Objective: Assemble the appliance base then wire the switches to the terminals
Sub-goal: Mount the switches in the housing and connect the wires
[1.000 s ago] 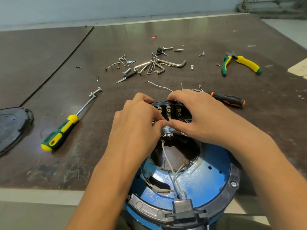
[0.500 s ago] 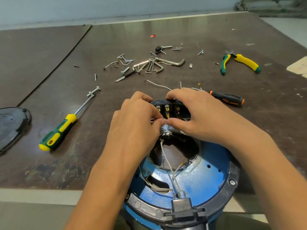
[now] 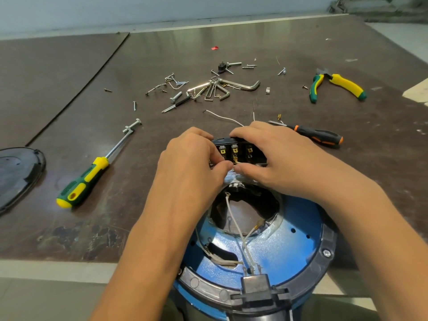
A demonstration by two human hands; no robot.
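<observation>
Head view: where was the switch block [image 3: 240, 150]?
— It sat at the far rim of the blue base [image 3: 289, 247], by the counter [image 3: 115, 205] edge.
— And the hands?
— Both the left hand [image 3: 192, 164] and the right hand [image 3: 278, 157] curled round it. Their thumb tips touched in front.

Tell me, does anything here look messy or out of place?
Yes. Screws and hex keys lie scattered across the far table. Inside the blue base, white wires end in ring ends that seem joined to nothing, while the left hand and right hand grip the switch block.
</observation>
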